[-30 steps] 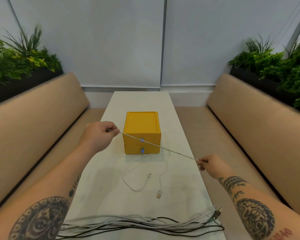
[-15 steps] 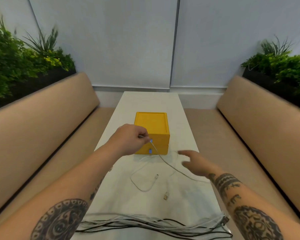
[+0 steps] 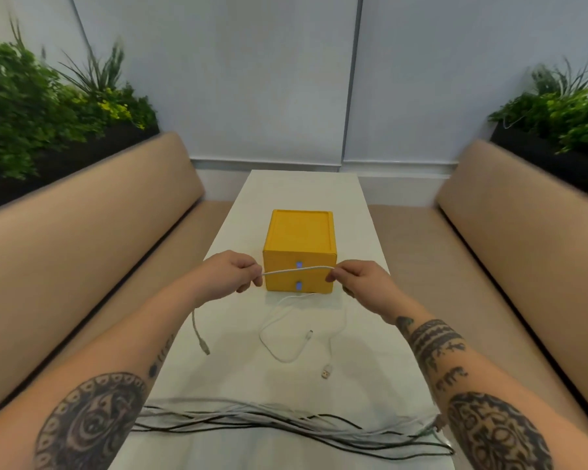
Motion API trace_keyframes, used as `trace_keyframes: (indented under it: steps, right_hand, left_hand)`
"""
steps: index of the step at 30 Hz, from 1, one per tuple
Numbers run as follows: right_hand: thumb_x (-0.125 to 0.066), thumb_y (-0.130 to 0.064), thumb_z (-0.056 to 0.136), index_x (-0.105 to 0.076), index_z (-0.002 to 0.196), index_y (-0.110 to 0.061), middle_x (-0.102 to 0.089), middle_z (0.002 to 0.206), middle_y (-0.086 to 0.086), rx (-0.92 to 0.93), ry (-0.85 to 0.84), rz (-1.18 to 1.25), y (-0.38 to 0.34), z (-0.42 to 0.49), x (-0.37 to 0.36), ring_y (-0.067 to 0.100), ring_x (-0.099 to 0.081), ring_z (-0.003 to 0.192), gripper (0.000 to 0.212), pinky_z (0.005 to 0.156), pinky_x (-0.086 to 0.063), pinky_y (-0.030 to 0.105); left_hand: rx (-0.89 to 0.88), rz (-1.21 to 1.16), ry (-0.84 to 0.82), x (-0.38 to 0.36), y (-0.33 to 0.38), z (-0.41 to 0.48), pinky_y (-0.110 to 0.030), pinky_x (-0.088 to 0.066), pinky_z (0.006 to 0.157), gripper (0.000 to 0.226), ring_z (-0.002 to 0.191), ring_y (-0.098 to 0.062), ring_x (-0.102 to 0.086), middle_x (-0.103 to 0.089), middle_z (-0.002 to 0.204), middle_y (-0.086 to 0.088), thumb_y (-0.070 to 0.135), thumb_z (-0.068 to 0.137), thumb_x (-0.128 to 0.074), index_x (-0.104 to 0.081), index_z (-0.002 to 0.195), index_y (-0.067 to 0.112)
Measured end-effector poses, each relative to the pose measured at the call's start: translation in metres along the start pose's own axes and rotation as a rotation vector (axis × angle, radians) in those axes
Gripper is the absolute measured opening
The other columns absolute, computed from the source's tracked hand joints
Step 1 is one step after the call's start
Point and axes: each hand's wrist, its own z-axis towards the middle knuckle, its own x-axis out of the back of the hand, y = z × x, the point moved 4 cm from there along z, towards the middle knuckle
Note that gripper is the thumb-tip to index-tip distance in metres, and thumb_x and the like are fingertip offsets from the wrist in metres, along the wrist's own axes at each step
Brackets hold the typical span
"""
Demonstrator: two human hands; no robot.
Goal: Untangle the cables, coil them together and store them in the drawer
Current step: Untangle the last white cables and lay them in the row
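Now the left hand (image 3: 233,274) pinches the grey cable (image 3: 297,269) as it did a second ago, but its loose tail hangs down past the wrist to a plug lying on the worktop (image 3: 238,378). The span between the hands, stretched long and taut a second ago, has shrunk to a short, slightly bowed length held in the air just in front of the yellow drawer box (image 3: 299,232), whose two drawers look closed. The right hand (image 3: 357,279), which had let go and spread open half a second ago, has taken a fresh pinch on the cable close to the left. That reads as the first fold of a coil. A white cable (image 3: 286,360) lies loose below, and the bundle of cables (image 3: 269,418) waits along the near edge, so most of the job remains.
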Motion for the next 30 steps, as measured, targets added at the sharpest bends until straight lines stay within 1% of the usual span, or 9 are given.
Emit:
trace_keyframes:
  steps: [4, 8, 12, 19, 22, 24, 26, 28, 30]
  right_hand:
    - [-0.057, -0.034, 0.097, -0.077, 0.084, -0.030, -0.054, 0.061, -0.007, -0.027, -0.002, -0.047, 0.008, 0.000, 0.008, 0.012, -0.048, 0.060, 0.025, 0.063, -0.041, 0.029]
    - [-0.060, -0.033, 0.095, -0.078, 0.084, -0.029, -0.055, 0.058, -0.007, -0.086, 0.003, -0.159, 0.019, -0.003, 0.014, 0.014, -0.049, 0.059, 0.021, 0.061, -0.041, 0.029]
    - [-0.058, -0.030, 0.099, -0.077, 0.091, -0.025, -0.050, 0.058, -0.020, -0.100, 0.016, -0.221, 0.024, -0.006, 0.010, -0.001, -0.047, 0.063, 0.020, 0.060, -0.036, 0.019]
    - [-0.057, -0.035, 0.099, -0.075, 0.097, -0.029, -0.051, 0.067, -0.022, -0.120, 0.015, -0.316, 0.018, -0.012, -0.011, -0.003, -0.047, 0.069, 0.019, 0.062, -0.036, 0.019]
    - [-0.058, -0.038, 0.098, -0.076, 0.099, -0.030, -0.058, 0.074, -0.022, -0.122, 0.008, -0.358, 0.010, -0.020, -0.023, 0.000, -0.052, 0.074, 0.020, 0.066, -0.041, 0.023]
    - [-0.056, -0.041, 0.098, -0.076, 0.103, -0.031, -0.069, 0.096, -0.016, -0.105, -0.005, -0.437, 0.004, -0.025, -0.034, 0.008, -0.060, 0.089, 0.023, 0.078, -0.046, 0.028]
    - [-0.055, -0.044, 0.097, -0.076, 0.104, -0.033, -0.071, 0.112, -0.010, -0.098, -0.009, -0.506, -0.003, -0.032, -0.047, 0.015, -0.062, 0.102, 0.024, 0.087, -0.050, 0.033]
    - [-0.054, -0.045, 0.097, -0.075, 0.105, -0.035, -0.072, 0.113, -0.007, -0.088, -0.003, -0.569, -0.010, -0.042, -0.060, 0.018, -0.062, 0.105, 0.025, 0.091, -0.051, 0.037]
    - [-0.053, -0.045, 0.098, -0.075, 0.107, -0.035, -0.072, 0.113, -0.007, -0.085, 0.002, -0.587, -0.013, -0.052, -0.072, 0.019, -0.062, 0.105, 0.026, 0.091, -0.052, 0.037]
  left_hand:
    - [0.056, 0.059, -0.052, 0.001, -0.022, -0.009, -0.028, -0.037, 0.062, 0.030, 0.061, -0.013, -0.046, -0.052, 0.057, 0.010, 0.036, 0.097, -0.055, -0.074, 0.077, 0.023]
    - [0.121, 0.005, -0.086, 0.006, -0.049, -0.015, -0.025, -0.036, 0.062, 0.029, 0.066, -0.012, -0.047, -0.051, 0.064, 0.011, 0.035, 0.097, -0.056, -0.076, 0.081, 0.022]
    - [0.161, -0.131, -0.141, 0.008, -0.075, -0.021, -0.029, -0.031, 0.061, 0.028, 0.063, -0.017, -0.037, -0.045, 0.058, 0.009, 0.029, 0.096, -0.056, -0.076, 0.082, 0.017]
    - [0.176, -0.166, -0.168, 0.020, -0.106, -0.038, -0.029, -0.038, 0.065, 0.025, 0.065, -0.016, -0.042, -0.045, 0.058, 0.007, 0.025, 0.096, -0.055, -0.077, 0.087, 0.019]
    - [0.163, -0.019, -0.155, 0.029, -0.116, -0.044, -0.030, -0.039, 0.070, 0.024, 0.069, -0.014, -0.051, -0.059, 0.059, 0.009, 0.028, 0.094, -0.056, -0.077, 0.083, 0.026]
    - [0.172, 0.111, -0.101, 0.035, -0.124, -0.044, -0.029, -0.045, 0.070, 0.024, 0.076, -0.017, -0.062, -0.071, 0.069, 0.010, 0.026, 0.094, -0.057, -0.076, 0.079, 0.028]
    - [0.212, 0.257, -0.004, 0.041, -0.132, -0.044, -0.028, -0.050, 0.068, 0.021, 0.080, -0.016, -0.067, -0.074, 0.077, 0.009, 0.026, 0.094, -0.060, -0.073, 0.077, 0.029]
    - [0.221, 0.410, 0.086, 0.047, -0.139, -0.046, -0.031, -0.053, 0.067, 0.016, 0.083, -0.021, -0.069, -0.074, 0.084, 0.000, 0.025, 0.092, -0.063, -0.076, 0.083, 0.024]
    - [0.195, 0.475, 0.095, 0.044, -0.148, -0.050, -0.029, -0.053, 0.068, 0.014, 0.090, -0.031, -0.067, -0.072, 0.094, -0.010, 0.018, 0.091, -0.062, -0.076, 0.093, 0.016]
